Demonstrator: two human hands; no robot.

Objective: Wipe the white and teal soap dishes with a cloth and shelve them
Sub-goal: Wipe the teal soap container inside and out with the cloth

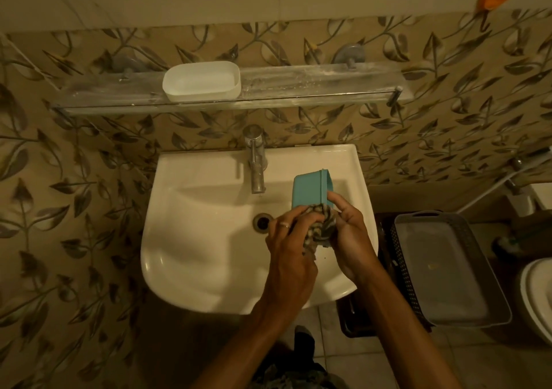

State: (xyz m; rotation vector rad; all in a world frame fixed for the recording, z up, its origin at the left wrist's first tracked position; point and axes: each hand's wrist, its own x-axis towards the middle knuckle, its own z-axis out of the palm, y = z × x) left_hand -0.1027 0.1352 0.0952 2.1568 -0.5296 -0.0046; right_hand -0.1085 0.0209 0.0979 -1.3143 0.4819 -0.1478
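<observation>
Over the sink (209, 239), the right grip (349, 233) is clamped on the near end of the teal soap dish (310, 188), which is tilted on edge with its open side facing right. Just left of it, the left grip (286, 236) is curled round the cloth (321, 227) and presses it against the dish's lower end. Beyond both grips, well apart, the white soap dish (201, 81) sits on the glass shelf (313, 88) above the tap (255, 161). Right of the right grip stands a grey basket (442, 269).

Soap dish (201, 81) on shelf (301, 87) beyond sink (185, 269), tap (256, 164) at sink's far edge, other dish (309, 188) right of tap, basket (401, 257) right of sink.
</observation>
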